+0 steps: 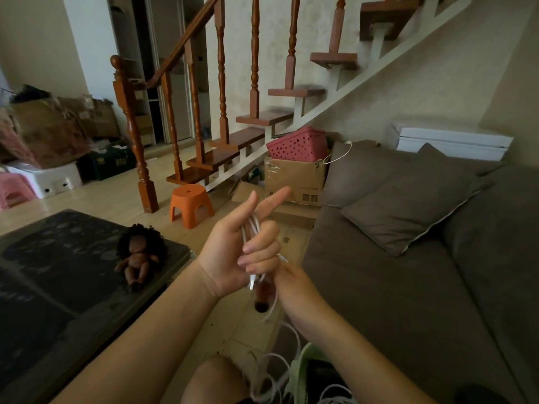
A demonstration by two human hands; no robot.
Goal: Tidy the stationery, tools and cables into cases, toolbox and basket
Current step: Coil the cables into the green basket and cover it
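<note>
Left hand (245, 252) is raised mid-frame, palm toward me. Three fingers (262, 249) are curled tight round a bunched white cable (253, 228), with thumb and index sticking out straight above it. The bundle's long axis runs roughly vertical through the fist, top end between thumb and index, plug end poking out under the heel of the palm.

A brown cylindrical thing (260, 298) hangs just below the fist. It's too blurred to tell whether it's a tool handle or part of the cable.

Right hand (288, 275) sits directly behind and below the left, touching or nearly touching the bundle. Only its wrist side shows, so I cannot tell how its fingers are set.

The relation that matters: the slack tail drops from the fist straight down to loose loops (280, 371) in the lap, beside a pale green rim (303, 365). That rim is cut off by the frame edge; my guess is a basket, unconfirmed. If so, the drop point is right under the hands, and the right hand is nearer the tail for the next wrap.

Elsewhere there's a pink basket (297, 144) on a cardboard box, well apart under the stairs. The dark counter (58, 258) on the left carries only a doll (137, 258) that I can see. No cases or toolbox in view.
</note>
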